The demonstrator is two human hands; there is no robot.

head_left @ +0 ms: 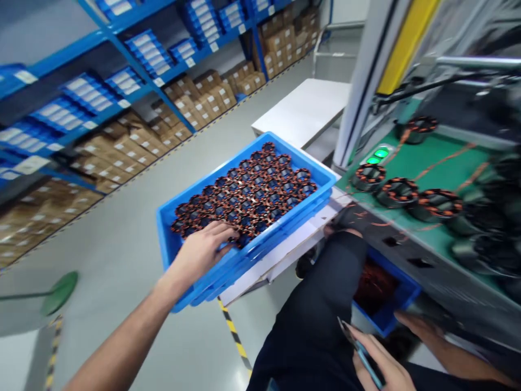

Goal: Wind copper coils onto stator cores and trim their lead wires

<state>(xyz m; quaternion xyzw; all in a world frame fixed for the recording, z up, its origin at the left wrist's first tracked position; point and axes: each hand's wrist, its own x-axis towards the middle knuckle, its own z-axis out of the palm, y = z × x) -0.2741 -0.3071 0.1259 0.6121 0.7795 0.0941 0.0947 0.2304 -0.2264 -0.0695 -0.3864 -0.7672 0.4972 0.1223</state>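
My left hand reaches into the near side of a blue plastic tray. Its fingers close on a ring-shaped motor stator with copper windings, partly hidden by the fingers. Rows of similar stators fill the tray. Above my lap, my right hand is closed around a slim hand tool with blue handles and a pointed metal tip; its exact kind is unclear. On the green bench top to the right stand several larger wound stators with loose copper wire ends.
The tray tops a stack of blue trays on a white table. A blue bin with reddish wire scraps sits below the bench. Two green-lit buttons are on the bench. Blue shelving with boxes lines the far side.
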